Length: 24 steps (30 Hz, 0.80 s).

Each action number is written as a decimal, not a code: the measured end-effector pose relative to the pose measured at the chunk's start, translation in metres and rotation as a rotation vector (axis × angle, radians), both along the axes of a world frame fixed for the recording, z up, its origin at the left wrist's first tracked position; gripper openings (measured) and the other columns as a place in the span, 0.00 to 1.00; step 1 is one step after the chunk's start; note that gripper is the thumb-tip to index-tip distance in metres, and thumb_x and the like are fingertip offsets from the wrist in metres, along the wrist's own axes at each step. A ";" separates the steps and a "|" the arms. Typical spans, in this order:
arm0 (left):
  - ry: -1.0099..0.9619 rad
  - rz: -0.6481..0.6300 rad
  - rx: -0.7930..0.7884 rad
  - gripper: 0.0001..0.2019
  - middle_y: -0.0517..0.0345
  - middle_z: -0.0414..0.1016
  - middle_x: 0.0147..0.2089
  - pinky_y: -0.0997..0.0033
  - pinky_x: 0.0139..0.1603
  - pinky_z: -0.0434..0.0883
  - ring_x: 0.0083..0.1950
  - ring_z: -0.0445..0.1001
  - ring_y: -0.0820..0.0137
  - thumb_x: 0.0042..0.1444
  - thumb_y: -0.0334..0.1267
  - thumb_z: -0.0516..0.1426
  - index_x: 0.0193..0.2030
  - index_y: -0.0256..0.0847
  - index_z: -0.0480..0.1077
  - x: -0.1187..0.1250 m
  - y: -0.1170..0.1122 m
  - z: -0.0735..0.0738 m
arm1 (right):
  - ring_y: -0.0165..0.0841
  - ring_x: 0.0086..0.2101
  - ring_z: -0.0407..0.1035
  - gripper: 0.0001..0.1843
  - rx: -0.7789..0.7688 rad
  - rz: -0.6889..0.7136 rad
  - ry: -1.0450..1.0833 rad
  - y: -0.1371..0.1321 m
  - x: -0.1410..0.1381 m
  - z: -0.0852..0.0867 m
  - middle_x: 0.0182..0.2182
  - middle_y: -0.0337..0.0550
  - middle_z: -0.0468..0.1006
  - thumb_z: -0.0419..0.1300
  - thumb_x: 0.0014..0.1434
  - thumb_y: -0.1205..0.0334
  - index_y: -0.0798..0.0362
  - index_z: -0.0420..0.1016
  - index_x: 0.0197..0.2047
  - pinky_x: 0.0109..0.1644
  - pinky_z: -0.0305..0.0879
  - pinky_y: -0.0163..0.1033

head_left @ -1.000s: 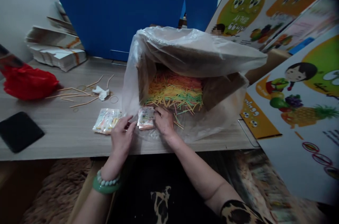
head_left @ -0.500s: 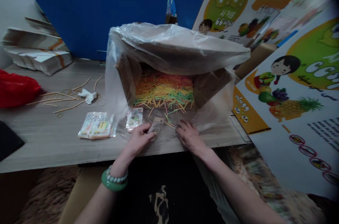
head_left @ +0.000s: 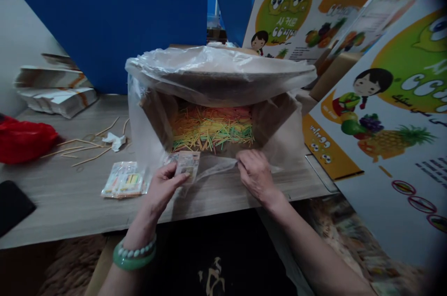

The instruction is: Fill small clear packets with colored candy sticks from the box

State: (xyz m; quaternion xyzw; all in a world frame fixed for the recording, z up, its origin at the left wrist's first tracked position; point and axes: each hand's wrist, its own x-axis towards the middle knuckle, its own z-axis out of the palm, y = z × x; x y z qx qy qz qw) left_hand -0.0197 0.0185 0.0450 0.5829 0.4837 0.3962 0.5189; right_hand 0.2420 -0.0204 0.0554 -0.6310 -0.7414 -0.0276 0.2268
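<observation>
My left hand pinches a small printed packet and holds it up just in front of the box. My right hand grips the front edge of the clear plastic liner that wraps a cardboard box lying on its side. Inside the box lies a heap of thin coloured sticks in orange, yellow, green and pink. A small pile of filled packets rests on the table left of my left hand.
The wooden table also carries loose tan sticks and rubber bands, a crumpled white scrap, a red plastic bag, a black flat object and stacked flat cartons. Printed fruit posters lean at the right.
My left hand has lifted a packet off the table. My right hand has closed on the liner's front edge and raised it. The view has shifted right and closer.
</observation>
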 end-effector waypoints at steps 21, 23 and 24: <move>0.564 -0.374 0.406 0.15 0.49 0.77 0.37 0.65 0.45 0.69 0.42 0.73 0.63 0.48 0.19 0.50 0.32 0.38 0.74 0.078 0.007 -0.082 | 0.48 0.51 0.71 0.28 -0.517 -0.285 -0.146 0.151 -0.093 -0.033 0.49 0.64 0.76 0.59 0.59 0.48 0.64 0.75 0.52 0.53 0.65 0.45; 0.524 -0.358 0.360 0.15 0.50 0.78 0.36 0.65 0.45 0.69 0.42 0.74 0.63 0.46 0.19 0.50 0.31 0.39 0.74 0.077 0.009 -0.084 | 0.46 0.51 0.72 0.24 -0.537 -0.308 -0.134 0.158 -0.097 -0.037 0.49 0.64 0.77 0.58 0.60 0.55 0.64 0.74 0.53 0.52 0.66 0.43; 0.511 -0.351 0.341 0.14 0.50 0.78 0.35 0.66 0.45 0.68 0.42 0.74 0.63 0.47 0.19 0.51 0.30 0.39 0.74 0.076 0.009 -0.085 | 0.46 0.50 0.74 0.21 -0.563 -0.322 -0.126 0.160 -0.098 -0.038 0.48 0.63 0.78 0.57 0.60 0.59 0.63 0.75 0.52 0.50 0.67 0.42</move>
